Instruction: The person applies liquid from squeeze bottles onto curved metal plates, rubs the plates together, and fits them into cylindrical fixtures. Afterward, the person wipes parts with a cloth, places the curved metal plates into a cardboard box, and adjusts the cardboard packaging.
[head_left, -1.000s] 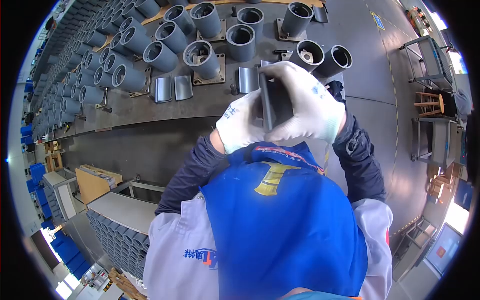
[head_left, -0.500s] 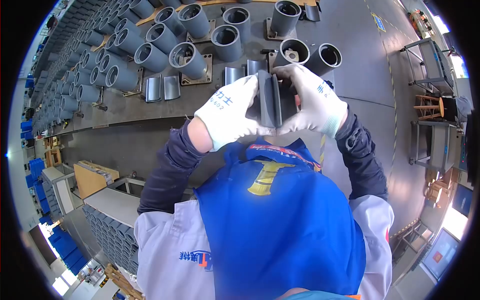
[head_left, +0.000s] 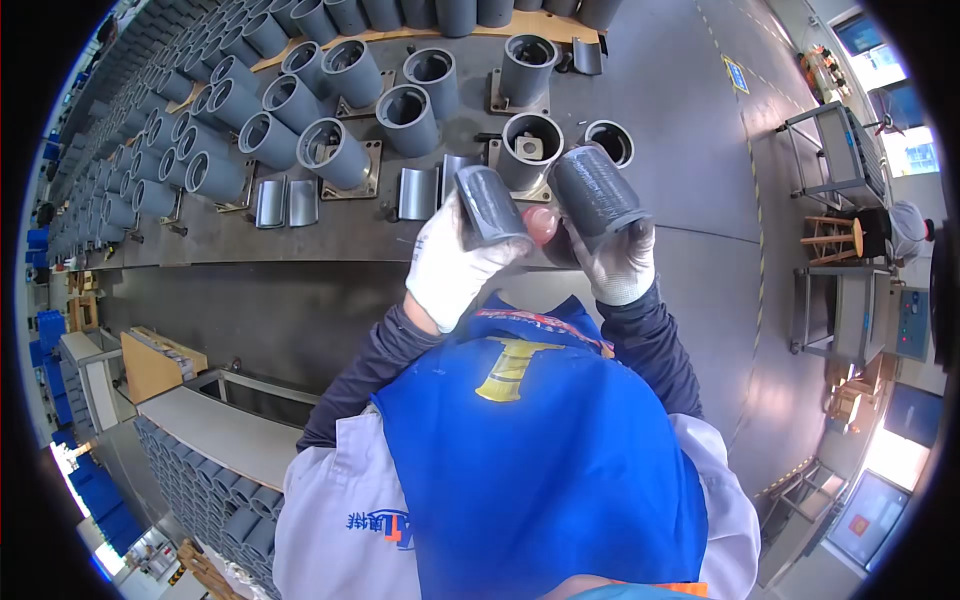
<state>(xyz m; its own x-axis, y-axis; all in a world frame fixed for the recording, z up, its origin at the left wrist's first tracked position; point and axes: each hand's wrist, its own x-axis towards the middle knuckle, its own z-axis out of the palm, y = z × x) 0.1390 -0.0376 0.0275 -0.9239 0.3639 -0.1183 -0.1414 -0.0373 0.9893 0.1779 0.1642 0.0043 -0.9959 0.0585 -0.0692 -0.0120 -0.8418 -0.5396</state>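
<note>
My left hand (head_left: pixel 455 262), in a white glove, grips a curved grey half shell (head_left: pixel 490 205) with its outer face up. In a matching glove, my right hand (head_left: pixel 625 265) holds a second curved grey piece (head_left: pixel 594 190), tilted and with a streaked surface. Between the two pieces shows a round pink object (head_left: pixel 541 225); what supports it is hidden. Just beyond my hands a grey cylinder (head_left: pixel 530 150) stands on a square metal plate, with a small light block inside it. Another cylinder (head_left: pixel 609 143) is partly behind the right piece.
Many grey cylinders (head_left: pixel 333 152) stand on the metal table (head_left: pixel 330 238), some on square plates. Loose half shells (head_left: pixel 271 203) lie near its front edge. More cylinders fill a rack (head_left: pixel 200 470) at lower left. At right are carts (head_left: pixel 835 150), a wooden stool (head_left: pixel 835 236) and a seated person (head_left: pixel 908 228).
The two grey pieces, held edge to edge before, are now apart with their outer faces turned up. My right hand has moved lower, beneath its piece. The view has shifted.
</note>
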